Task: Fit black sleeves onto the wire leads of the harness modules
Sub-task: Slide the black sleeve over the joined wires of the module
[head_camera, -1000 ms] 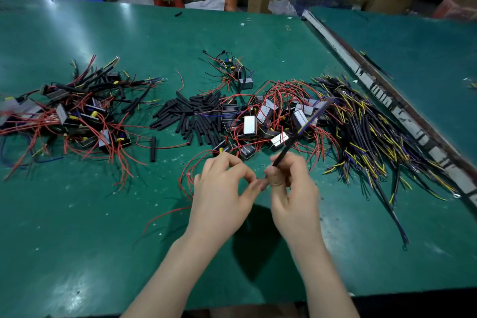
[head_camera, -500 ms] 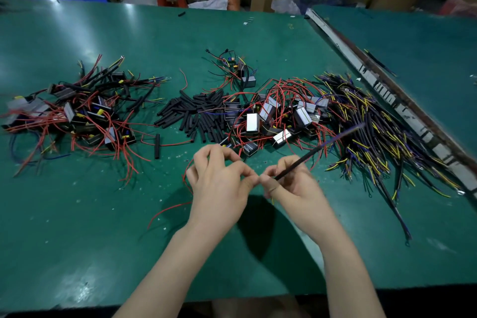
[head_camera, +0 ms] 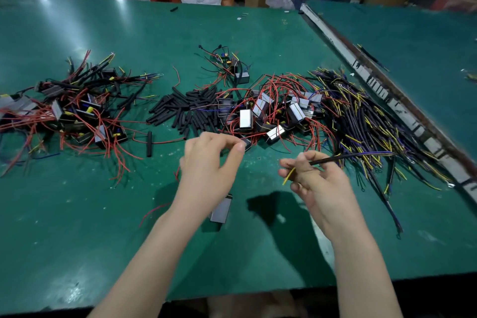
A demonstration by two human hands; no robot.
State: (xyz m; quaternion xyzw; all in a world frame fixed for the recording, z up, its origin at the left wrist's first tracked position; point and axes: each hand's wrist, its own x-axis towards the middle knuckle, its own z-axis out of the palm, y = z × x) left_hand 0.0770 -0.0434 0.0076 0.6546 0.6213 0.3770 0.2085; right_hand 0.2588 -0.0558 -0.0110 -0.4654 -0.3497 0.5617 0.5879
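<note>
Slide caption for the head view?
Right hand grips a sleeved lead; left hand hovers near loose black sleeves.

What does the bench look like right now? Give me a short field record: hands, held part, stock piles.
left hand: raised above the table, fingertips pinched; nothing visible between them
right hand: grips a sleeved wire lead, yellow end poking out below the fingers
loose module: under the left wrist
black sleeves: piled at centre
unsleeved modules: right of the sleeves
finished pile: at left
table: green
</note>
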